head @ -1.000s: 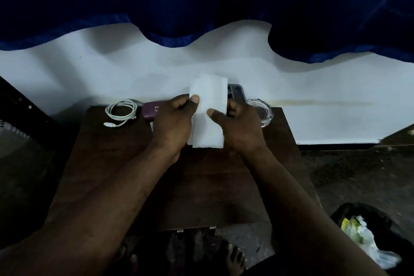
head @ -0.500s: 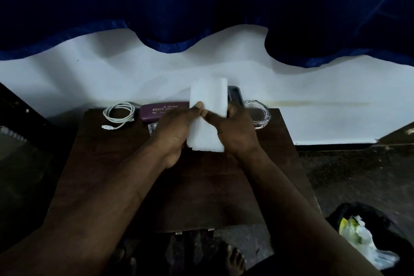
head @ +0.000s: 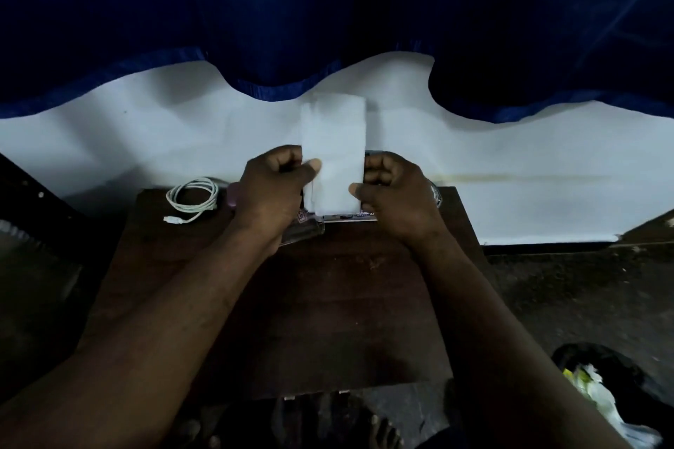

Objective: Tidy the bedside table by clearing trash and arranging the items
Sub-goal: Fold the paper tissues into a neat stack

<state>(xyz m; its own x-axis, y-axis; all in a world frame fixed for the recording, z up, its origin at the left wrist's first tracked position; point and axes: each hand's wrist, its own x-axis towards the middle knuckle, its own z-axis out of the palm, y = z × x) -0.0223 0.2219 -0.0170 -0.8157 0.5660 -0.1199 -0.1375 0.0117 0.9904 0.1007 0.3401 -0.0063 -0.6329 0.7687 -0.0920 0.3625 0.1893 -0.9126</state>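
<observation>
Both hands held a white folded paper tissue (head: pixel 333 153) upright above the far edge of the dark wooden bench (head: pixel 328 302). The left hand (head: pixel 271 186) pinched its left edge, the right hand (head: pixel 392 189) its right. To fold neatly, the edges should be aligned before creasing, clear of the coiled white cable (head: pixel 193 199).

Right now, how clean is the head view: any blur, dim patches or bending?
Head view: the white tissue is motion-smeared at its top edge; both hands look soft. The dark table sits in dim light, detail lost. The bright wall bows from wide-angle distortion.
</observation>
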